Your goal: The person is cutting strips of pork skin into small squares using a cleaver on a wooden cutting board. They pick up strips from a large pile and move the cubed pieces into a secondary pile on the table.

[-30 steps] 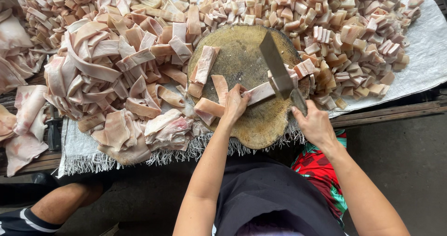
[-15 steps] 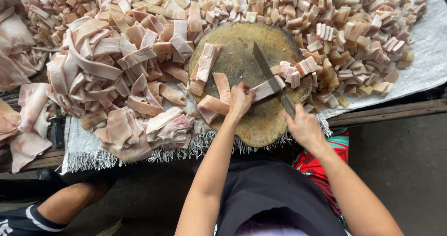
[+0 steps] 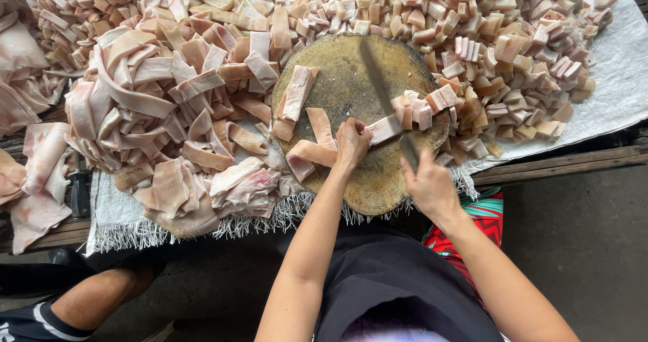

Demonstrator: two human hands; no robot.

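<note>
On a round wooden chopping block (image 3: 351, 85), my left hand (image 3: 352, 143) presses down on a strip of pale pork skin (image 3: 386, 128). My right hand (image 3: 426, 180) grips the handle of a cleaver (image 3: 378, 85), whose blade stands edge-down across the strip just right of my left fingers. Freshly cut small pieces (image 3: 422, 107) lie at the block's right rim. Two more uncut strips (image 3: 297, 93) rest on the block's left side, and another strip (image 3: 312, 154) lies under my left wrist.
A big heap of long pork strips (image 3: 169, 106) lies left of the block on a white woven sheet (image 3: 621, 65). A heap of cut cubes (image 3: 499, 38) covers the right and back. Another person's leg (image 3: 94, 295) is at lower left.
The cleaver has swung from a slanted, raised position to upright across the strip. My right hand shifted slightly left and nearer. My left hand stays on the strip.
</note>
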